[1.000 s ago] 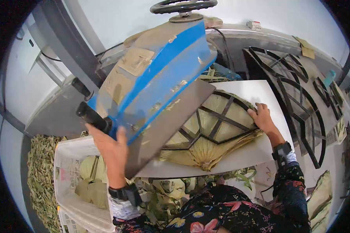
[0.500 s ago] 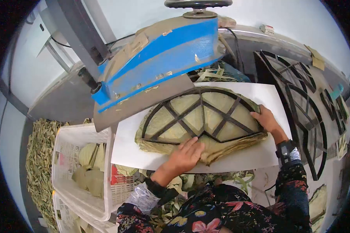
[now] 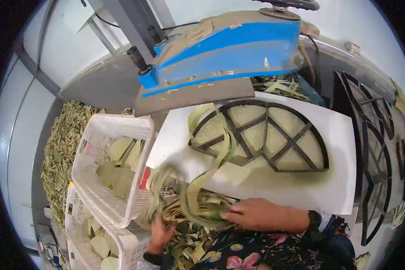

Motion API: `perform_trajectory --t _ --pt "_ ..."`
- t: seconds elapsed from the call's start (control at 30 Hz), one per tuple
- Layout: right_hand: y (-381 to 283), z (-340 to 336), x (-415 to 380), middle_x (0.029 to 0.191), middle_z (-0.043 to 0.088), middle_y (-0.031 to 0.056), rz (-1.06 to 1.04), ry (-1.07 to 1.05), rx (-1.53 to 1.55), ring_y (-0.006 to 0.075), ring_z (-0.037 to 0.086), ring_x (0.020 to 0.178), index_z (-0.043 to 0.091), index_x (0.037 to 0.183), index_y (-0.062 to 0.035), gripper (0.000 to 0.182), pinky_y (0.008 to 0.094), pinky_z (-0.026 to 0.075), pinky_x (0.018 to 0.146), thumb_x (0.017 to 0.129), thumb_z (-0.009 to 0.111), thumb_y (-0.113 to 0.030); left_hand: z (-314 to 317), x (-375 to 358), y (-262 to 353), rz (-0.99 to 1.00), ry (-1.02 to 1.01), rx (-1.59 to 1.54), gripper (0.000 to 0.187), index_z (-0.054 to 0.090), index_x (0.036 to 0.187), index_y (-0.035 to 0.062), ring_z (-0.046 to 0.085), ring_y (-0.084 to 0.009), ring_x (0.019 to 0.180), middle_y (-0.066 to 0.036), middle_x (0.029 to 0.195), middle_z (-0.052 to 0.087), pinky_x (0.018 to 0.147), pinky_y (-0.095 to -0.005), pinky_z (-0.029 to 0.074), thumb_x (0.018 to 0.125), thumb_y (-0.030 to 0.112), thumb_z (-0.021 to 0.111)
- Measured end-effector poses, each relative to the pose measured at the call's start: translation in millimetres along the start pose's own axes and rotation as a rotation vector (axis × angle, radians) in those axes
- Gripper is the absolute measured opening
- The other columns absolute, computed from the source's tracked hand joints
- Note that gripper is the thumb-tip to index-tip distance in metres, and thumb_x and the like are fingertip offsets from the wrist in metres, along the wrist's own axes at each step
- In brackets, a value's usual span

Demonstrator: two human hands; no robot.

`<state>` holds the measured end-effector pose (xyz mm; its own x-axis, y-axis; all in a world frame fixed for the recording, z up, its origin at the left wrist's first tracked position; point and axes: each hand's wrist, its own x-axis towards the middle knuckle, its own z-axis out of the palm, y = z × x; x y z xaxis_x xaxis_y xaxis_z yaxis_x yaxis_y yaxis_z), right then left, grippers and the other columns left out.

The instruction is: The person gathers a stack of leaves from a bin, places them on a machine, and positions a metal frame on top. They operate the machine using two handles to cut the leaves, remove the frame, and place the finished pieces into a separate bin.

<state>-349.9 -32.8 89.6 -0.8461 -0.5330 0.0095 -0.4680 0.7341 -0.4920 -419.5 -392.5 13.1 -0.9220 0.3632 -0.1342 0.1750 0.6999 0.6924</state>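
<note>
A bundle of leaf trimmings (image 3: 195, 193), long pale green strips partly blurred by motion, hangs at the near edge of the white board (image 3: 337, 193). My left hand (image 3: 161, 234) is closed on its lower left end. My right hand (image 3: 256, 213) grips the bundle's right end, fingertips partly hidden by the strips. One long strip curls up from the bundle over the left side of the black cutting die (image 3: 266, 130). The fan-shaped die lies on the board, its several compartments filled with leaf pieces (image 3: 249, 114).
The blue press arm (image 3: 225, 54) spans the area behind the board. White plastic baskets (image 3: 87, 171) with cut leaves stand at left, beside a heap of leaf scraps (image 3: 60, 157). More black dies (image 3: 378, 171) lie at right. Scraps (image 3: 193, 247) lie below the board.
The leaf margins around the die have come away and are now in both hands, pulled toward my body and left. Both hands have left the die. The view has shifted left.
</note>
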Motion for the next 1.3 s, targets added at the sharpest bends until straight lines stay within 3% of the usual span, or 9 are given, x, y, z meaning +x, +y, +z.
perform_trajectory --t 0.13,0.23,0.3,0.33,0.4,0.57,1.0,1.13,1.3 --pt "27.2 -4.5 -10.9 0.109 0.057 0.0115 -0.059 0.069 0.089 0.0311 0.058 0.094 0.056 0.112 -0.0092 0.035 0.0401 0.048 0.078 0.080 0.061 -0.020 2.0 -66.7 -106.3 -0.506 -0.547 0.514 0.046 0.042 0.125 -0.0006 0.057 -0.0280 0.102 -0.020 0.105 0.059 0.087 -0.0412 0.045 0.087 0.018 0.057" --pt "74.7 -22.5 -31.7 0.105 0.054 0.0165 0.181 0.405 -0.140 0.0352 0.054 0.099 0.054 0.109 -0.0040 0.033 0.0420 0.046 0.086 0.081 0.060 -0.020 8.3 -62.6 -96.3 -0.180 -1.058 0.467 0.041 0.046 0.123 0.0031 0.058 -0.0302 0.098 -0.020 0.106 0.059 0.083 -0.0422 0.045 0.089 0.023 0.054" --pt "92.2 -34.8 -31.5 0.109 0.053 0.0162 0.466 0.524 -0.193 0.0355 0.052 0.100 0.053 0.109 -0.0033 0.036 0.0425 0.044 0.087 0.080 0.061 -0.022 11.2 -3.2 -22.8 0.311 -0.884 0.175 0.038 0.048 0.122 0.0056 0.059 -0.0317 0.096 -0.021 0.107 0.059 0.081 -0.0429 0.046 0.090 0.026 0.051" --pt "100.6 -37.0 -30.9 0.109 0.053 0.0162 0.473 0.525 -0.198 0.0355 0.052 0.100 0.053 0.109 -0.0033 0.036 0.0425 0.044 0.087 0.080 0.061 -0.022 19.1 39.8 70.9 0.206 -0.777 0.544 0.033 0.054 0.107 0.0030 0.060 -0.0378 0.078 -0.021 0.088 0.061 0.065 -0.0442 0.048 0.087 0.030 0.053" --pt "118.7 -37.7 -27.1 0.110 0.052 0.0166 0.534 0.600 -0.417 0.0351 0.051 0.101 0.052 0.111 -0.0022 0.040 0.0430 0.043 0.087 0.079 0.062 -0.023 33.1 89.9 126.4 0.799 -0.170 0.194 0.028 0.052 0.106 0.0024 0.058 -0.0363 0.070 -0.018 0.079 0.058 0.064 -0.0443 0.048 0.083 0.017 0.059" --pt "137.9 -34.6 -13.7 0.106 0.053 0.0163 0.757 0.497 -0.494 0.0338 0.052 0.100 0.052 0.107 -0.0019 0.036 0.0423 0.041 0.085 0.078 0.062 -0.021 75.5 206.2 210.5 1.165 0.143 0.484 0.046 0.047 0.120 0.0012 0.053 -0.0348 0.103 -0.018 0.112 0.055 0.090 -0.0406 0.043 0.075 0.005 0.057" --pt "90.9 -1.4 -12.6 0.083 0.065 0.0133 0.753 0.190 -0.432 0.0301 0.065 0.076 0.054 0.094 -0.0026 0.019 0.0450 0.048 0.066 0.085 0.044 -0.016 44.6 205.0 196.0 1.370 -0.390 0.821 0.036 0.058 0.112 0.0165 0.055 -0.0265 0.093 -0.012 0.092 0.053 0.080 -0.0374 0.042 0.078 0.010 0.054" --pt "86.7 -11.0 -5.7 0.071 0.062 0.0171 0.843 0.051 -0.342 0.0344 0.062 0.068 0.050 0.091 -0.0016 0.021 0.0450 0.047 0.063 0.083 0.052 -0.021 37.1 201.5 207.5 1.376 -0.370 0.821 0.036 0.061 0.108 0.0171 0.055 -0.0243 0.092 -0.011 0.093 0.054 0.080 -0.0361 0.040 0.073 0.012 0.059" --pt "81.1 -29.8 -29.5 0.071 0.059 0.0210 0.735 0.431 -0.084 0.0436 0.056 0.069 0.051 0.088 -0.0019 0.029 0.0498 0.045 0.065 0.087 0.053 -0.031 4.9 157.1 269.4 1.448 -0.064 0.783 0.042 0.061 0.110 0.0152 0.054 -0.0260 0.095 -0.010 0.099 0.056 0.085 -0.0435 0.040 0.068 0.013 0.062"
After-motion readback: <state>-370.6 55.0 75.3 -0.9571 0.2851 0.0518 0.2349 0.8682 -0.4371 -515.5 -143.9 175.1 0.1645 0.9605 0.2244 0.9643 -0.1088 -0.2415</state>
